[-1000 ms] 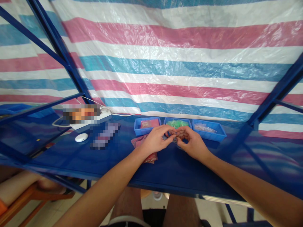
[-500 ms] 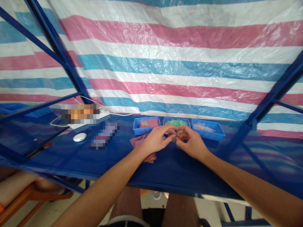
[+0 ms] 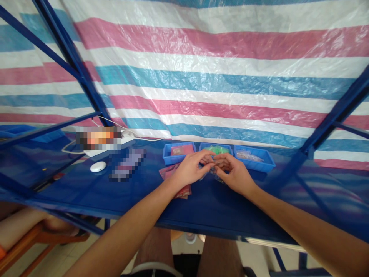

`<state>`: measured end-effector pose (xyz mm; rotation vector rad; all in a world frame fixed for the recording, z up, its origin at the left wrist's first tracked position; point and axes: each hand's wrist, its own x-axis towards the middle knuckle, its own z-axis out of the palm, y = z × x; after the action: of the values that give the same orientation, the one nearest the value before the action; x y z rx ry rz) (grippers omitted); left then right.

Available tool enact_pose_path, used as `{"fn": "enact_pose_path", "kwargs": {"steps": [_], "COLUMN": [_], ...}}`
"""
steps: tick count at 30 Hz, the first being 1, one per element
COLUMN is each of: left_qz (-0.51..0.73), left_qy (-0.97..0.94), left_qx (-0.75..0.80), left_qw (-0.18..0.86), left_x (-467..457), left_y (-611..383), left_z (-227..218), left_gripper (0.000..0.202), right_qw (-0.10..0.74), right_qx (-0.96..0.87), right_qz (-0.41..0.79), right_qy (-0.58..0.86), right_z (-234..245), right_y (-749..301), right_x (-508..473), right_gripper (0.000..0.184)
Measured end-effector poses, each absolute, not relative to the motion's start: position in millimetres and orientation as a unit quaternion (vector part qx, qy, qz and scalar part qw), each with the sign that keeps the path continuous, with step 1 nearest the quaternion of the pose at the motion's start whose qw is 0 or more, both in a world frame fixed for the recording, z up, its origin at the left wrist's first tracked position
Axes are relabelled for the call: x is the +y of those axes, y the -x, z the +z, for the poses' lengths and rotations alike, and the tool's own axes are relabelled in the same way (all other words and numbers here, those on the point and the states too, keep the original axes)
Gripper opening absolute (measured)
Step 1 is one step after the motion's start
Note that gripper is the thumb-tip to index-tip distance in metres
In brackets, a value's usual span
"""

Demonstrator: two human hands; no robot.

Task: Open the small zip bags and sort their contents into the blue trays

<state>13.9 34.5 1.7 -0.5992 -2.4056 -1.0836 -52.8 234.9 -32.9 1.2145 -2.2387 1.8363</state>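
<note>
My left hand (image 3: 190, 167) and my right hand (image 3: 235, 175) meet over the blue table, fingers pinched on a small clear plastic bag (image 3: 212, 171). Fingers cover much of the bag, so its contents are hard to make out. Beside and partly under my left wrist lies a pile of pink and red plastic bags (image 3: 167, 171). Just behind the hands stand three blue bins: the left bin (image 3: 179, 158) holds pink packets, the middle bin (image 3: 201, 148) green packets (image 3: 216, 149), and the right bin (image 3: 261, 166) clear packets (image 3: 248, 155).
A white power strip (image 3: 111, 147) with cables, a blurred-out flat object (image 3: 128, 165) and a white round case (image 3: 98, 166) lie on the left. Blue metal posts (image 3: 323, 127) flank a striped plastic sheet (image 3: 213, 73). Another person's arm (image 3: 23, 227) shows at lower left.
My fingers have shifted slightly apart, and more of the clear plastic shows below them. The bins and the pink pile stay in place.
</note>
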Motion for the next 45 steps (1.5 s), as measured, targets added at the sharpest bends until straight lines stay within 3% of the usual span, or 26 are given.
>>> {"fn": "enact_pose_path", "kwargs": {"steps": [16,24,37,45], "left_qz": [-0.376,-0.424,-0.426,-0.409], "left_qy": [0.216,0.202,0.211,0.198], "left_qx": [-0.88,-0.863,-0.853,-0.864], "left_qw": [0.192,0.187,0.215,0.217], "left_x": [32.4,34.1,37.3,42.1], "left_y": [-17.3,-15.2,-14.6,-18.1], "left_z": [5.6,1.8,-0.9,6.0], "left_gripper": [0.041,0.037,0.04,0.036], "right_qw": [0.03,0.016,-0.024,0.003], "right_qx": [-0.729,-0.74,-0.711,-0.712], "right_qz": [0.57,0.541,0.599,0.607], "right_qy": [-0.377,-0.399,-0.368,-0.352], "right_z": [-31.9,-30.2,-31.6,-30.3], "right_y": [54.9,51.1,52.2,51.2], "right_x": [236.9,236.7,234.9,234.1], "right_gripper": [0.027,0.037,0.033,0.031]}}
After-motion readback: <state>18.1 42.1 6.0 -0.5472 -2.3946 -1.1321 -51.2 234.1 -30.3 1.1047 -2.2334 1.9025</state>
